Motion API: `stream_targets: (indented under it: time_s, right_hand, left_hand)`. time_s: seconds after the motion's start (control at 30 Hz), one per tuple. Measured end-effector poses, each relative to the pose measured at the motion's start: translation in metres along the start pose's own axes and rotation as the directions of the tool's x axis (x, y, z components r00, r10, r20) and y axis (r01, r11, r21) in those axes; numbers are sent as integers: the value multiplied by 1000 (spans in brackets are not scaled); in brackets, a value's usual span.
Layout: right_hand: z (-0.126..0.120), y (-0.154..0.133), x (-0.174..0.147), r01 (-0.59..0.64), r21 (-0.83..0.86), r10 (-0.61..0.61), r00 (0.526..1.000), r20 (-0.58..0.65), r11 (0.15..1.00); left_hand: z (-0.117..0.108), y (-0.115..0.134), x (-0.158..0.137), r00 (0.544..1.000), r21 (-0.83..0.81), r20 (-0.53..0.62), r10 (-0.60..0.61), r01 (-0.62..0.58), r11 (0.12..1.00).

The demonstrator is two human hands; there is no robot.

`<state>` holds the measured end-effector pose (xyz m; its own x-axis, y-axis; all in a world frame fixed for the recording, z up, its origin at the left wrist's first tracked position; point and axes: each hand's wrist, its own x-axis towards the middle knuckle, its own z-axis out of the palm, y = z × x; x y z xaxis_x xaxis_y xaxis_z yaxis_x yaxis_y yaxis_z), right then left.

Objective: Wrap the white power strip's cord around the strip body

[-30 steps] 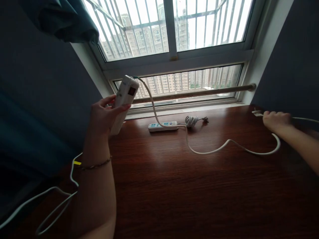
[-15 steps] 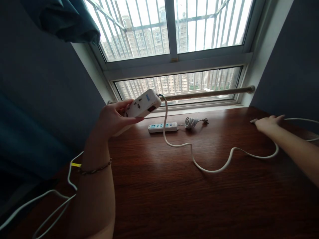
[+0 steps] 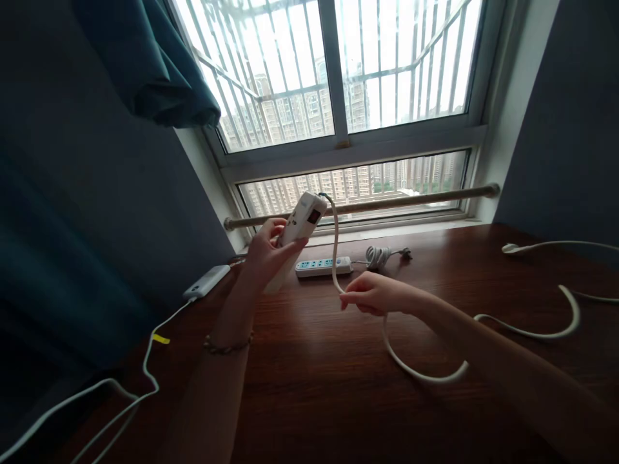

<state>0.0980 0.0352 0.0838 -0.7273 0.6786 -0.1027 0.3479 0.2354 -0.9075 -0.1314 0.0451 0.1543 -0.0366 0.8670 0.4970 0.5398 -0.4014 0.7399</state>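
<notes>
The left hand (image 3: pixel 265 252) grips one white power strip (image 3: pixel 296 237) and holds it up in the air, just left of the middle of the frame, with its red switch near the top end. One thick white cord (image 3: pixel 425 376) comes out of the top of that strip, drops down, and runs across the dark wooden table (image 3: pixel 338 399) to the right side of the frame, where its plug (image 3: pixel 510 247) lies flat on the wood. The right hand (image 3: pixel 370 295) pinches this cord in the middle of the frame, just below the strip. There are two power strips in all: the second power strip (image 3: pixel 323 266) lies flat on the table by the window (image 3: pixel 338 96), and its own small coiled cord (image 3: pixel 378 256) sits just to its right. One white adapter box (image 3: pixel 207 281) lies at the left edge of the table, and thin white wires (image 3: pixel 120 399) run from it to the lower left of the frame. One blue curtain (image 3: pixel 149 64) hangs in the upper left. A second ago the right hand was far off at the right edge of the table, on the plug end. Now it has let go there and come in to the cord near the strip. The cord made a low wavy line on the table before, and now it bends in bigger loops.
</notes>
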Motion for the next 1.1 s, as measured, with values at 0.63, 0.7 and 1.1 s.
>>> stream_targets:
  time_s: [0.63, 0.7, 1.1]
  right_hand:
    - [-157, 65, -63, -462, -174, -183, 25, -983, 869]
    - [-164, 67, -68, -385, -206, -247, -60, -967, 900]
    - [-156, 52, -82, -278, -489, -298, 521, -800, 827]
  left_hand:
    - [55, -12, -12, 751, 224, 648, 130, -351, 909]
    - [59, -16, -13, 784, 350, 594, 183, -456, 818]
    - [54, -19, -8, 711, 499, 610, 351, -688, 527]
